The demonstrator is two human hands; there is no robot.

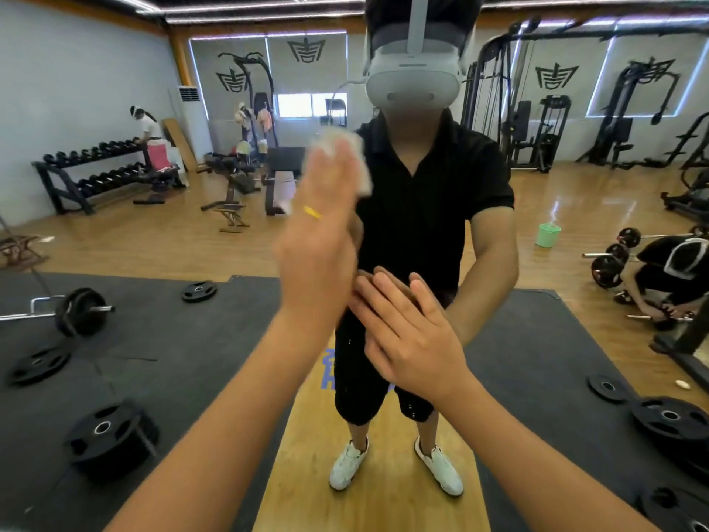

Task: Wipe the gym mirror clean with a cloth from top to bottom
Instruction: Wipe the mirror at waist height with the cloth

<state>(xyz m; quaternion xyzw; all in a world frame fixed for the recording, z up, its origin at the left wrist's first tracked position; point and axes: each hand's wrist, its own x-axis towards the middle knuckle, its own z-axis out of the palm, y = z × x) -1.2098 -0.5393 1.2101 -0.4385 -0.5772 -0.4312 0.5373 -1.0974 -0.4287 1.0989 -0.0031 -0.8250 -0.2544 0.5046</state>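
right now the person is standing square to the gym mirror (161, 240), and the left hand (318, 243) is pressing a pale cloth (345, 159) flat against the glass. its fingers are lying straight and close together, not curled round the cloth, so the cloth is being pinned against the mirror rather than gripped. motion blur is smearing its edges, so i cannot tell how it is folded. the cloth is sitting under and just past the fingertips, at about chest level of the reflected figure and well below the top of the visible glass. the right hand (414, 343) is resting lower down, fingers straight and slightly spread, holding nothing and meeting its own reflection, so it is probably bracing on the glass.

the relation that matters: the left hand is pointing up with a slight lean to the right, the cloth is lying at its upper end, and the right hand is lying below and just to the right of that line. a downward stroke seems to be the step in hand, and it is likely needing either a path to the left of the right hand or that hand lifting clear. much of the lower glass is probably waiting to be wiped.
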